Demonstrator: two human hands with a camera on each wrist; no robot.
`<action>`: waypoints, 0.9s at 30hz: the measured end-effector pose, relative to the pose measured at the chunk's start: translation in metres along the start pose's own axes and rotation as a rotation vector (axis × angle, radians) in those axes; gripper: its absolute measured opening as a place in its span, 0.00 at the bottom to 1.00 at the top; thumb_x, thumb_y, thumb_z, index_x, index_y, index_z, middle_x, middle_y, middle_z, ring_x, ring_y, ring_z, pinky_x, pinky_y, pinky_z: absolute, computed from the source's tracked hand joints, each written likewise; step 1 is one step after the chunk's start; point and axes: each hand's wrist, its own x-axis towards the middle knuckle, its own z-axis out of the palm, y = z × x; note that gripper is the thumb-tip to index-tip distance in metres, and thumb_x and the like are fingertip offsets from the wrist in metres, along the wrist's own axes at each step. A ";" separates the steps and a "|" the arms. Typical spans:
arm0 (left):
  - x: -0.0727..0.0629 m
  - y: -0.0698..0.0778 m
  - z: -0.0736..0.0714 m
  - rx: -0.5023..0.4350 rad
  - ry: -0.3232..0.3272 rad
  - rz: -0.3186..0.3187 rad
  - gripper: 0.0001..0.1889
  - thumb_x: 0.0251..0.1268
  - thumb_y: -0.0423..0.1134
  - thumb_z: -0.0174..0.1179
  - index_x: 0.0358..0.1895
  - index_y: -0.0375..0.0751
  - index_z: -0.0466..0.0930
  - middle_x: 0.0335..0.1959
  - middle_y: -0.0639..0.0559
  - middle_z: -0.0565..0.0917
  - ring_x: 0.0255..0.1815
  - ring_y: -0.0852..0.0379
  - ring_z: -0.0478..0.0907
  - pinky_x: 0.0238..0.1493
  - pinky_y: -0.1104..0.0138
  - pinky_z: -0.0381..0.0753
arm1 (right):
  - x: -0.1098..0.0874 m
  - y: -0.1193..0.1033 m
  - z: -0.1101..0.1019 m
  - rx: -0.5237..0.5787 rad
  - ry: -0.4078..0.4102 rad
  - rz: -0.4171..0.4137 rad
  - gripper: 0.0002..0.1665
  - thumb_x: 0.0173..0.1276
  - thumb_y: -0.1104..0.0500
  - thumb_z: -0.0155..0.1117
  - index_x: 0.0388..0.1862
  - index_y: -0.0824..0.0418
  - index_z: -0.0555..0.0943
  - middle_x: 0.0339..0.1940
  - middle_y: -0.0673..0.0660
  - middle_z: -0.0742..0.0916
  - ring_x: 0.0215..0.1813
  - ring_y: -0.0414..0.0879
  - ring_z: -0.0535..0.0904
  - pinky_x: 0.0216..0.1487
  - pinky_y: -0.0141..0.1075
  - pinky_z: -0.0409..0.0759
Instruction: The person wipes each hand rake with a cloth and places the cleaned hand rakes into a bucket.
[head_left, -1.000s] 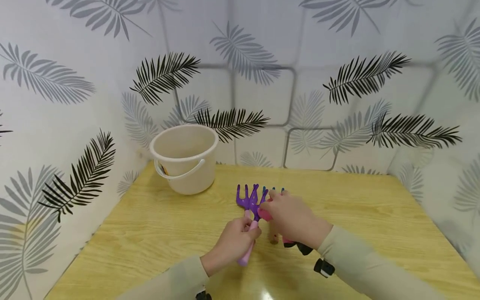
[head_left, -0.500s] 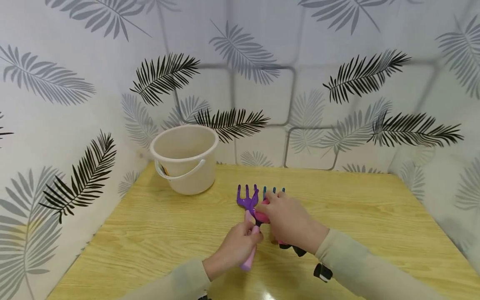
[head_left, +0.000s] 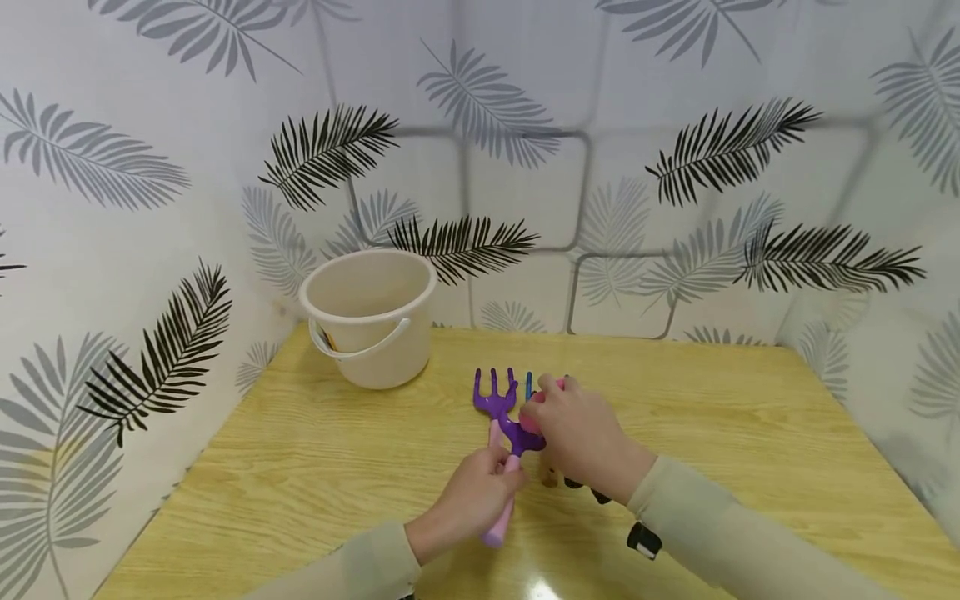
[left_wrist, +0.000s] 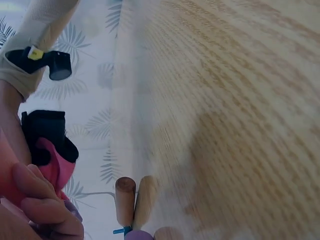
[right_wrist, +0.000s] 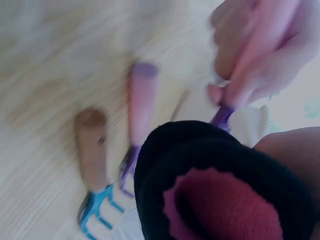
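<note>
My left hand (head_left: 468, 500) grips the pink handle of a small purple hand fork (head_left: 517, 437), tilted up over the table. My right hand (head_left: 585, 433) pinches a pink glove (head_left: 531, 421) against that fork's head, covering most of its tines. The glove's black cuff (right_wrist: 225, 145) hangs below the hand and fills much of the right wrist view. Another purple fork with a pink handle (right_wrist: 141, 105) lies on the table behind the held one. Beside it lies a blue fork with a wooden handle (right_wrist: 93, 150), partly hidden by my right hand in the head view.
A cream bucket (head_left: 382, 358) with its handle down stands at the back left of the yellow wood-grain table (head_left: 315, 450). Walls with a leaf pattern (head_left: 480, 183) rise along the back and sides.
The glove has shifted over the held fork's head, first leftward, then up and right, hiding the tines and baring the purple base. The left hand has moved slightly right and down; the lying forks stay put.
</note>
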 end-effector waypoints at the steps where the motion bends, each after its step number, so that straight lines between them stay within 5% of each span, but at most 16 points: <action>1: 0.000 0.000 -0.001 0.005 0.005 0.002 0.10 0.67 0.43 0.59 0.40 0.38 0.80 0.22 0.52 0.75 0.20 0.59 0.72 0.23 0.67 0.72 | -0.001 -0.002 -0.002 0.019 0.002 0.001 0.25 0.45 0.52 0.85 0.43 0.48 0.86 0.45 0.59 0.82 0.41 0.57 0.80 0.24 0.45 0.84; 10: 0.006 0.006 -0.003 0.020 0.022 0.039 0.08 0.66 0.41 0.56 0.32 0.41 0.76 0.20 0.55 0.72 0.20 0.60 0.68 0.24 0.68 0.68 | -0.002 -0.012 -0.018 0.053 0.036 -0.055 0.23 0.47 0.64 0.76 0.42 0.46 0.86 0.42 0.56 0.80 0.41 0.56 0.80 0.20 0.41 0.82; 20: -0.002 0.001 0.004 0.106 -0.009 0.053 0.09 0.70 0.39 0.53 0.31 0.43 0.77 0.17 0.56 0.72 0.16 0.61 0.68 0.18 0.69 0.67 | 0.019 -0.017 -0.006 -0.113 0.039 -0.046 0.01 0.66 0.56 0.71 0.36 0.50 0.87 0.37 0.57 0.80 0.38 0.55 0.81 0.20 0.42 0.83; 24: -0.003 0.000 0.003 0.119 -0.017 0.068 0.10 0.68 0.39 0.54 0.27 0.44 0.74 0.15 0.57 0.70 0.13 0.61 0.66 0.15 0.69 0.64 | 0.026 -0.015 0.000 -0.191 0.078 -0.055 0.06 0.68 0.53 0.69 0.34 0.52 0.87 0.34 0.56 0.80 0.32 0.52 0.79 0.20 0.41 0.83; 27: -0.003 0.000 0.001 0.132 -0.004 0.071 0.09 0.67 0.38 0.55 0.26 0.44 0.73 0.16 0.57 0.71 0.14 0.61 0.67 0.17 0.68 0.65 | 0.027 -0.014 0.000 -0.141 0.083 -0.063 0.03 0.68 0.54 0.69 0.35 0.51 0.88 0.36 0.56 0.81 0.34 0.53 0.80 0.21 0.41 0.82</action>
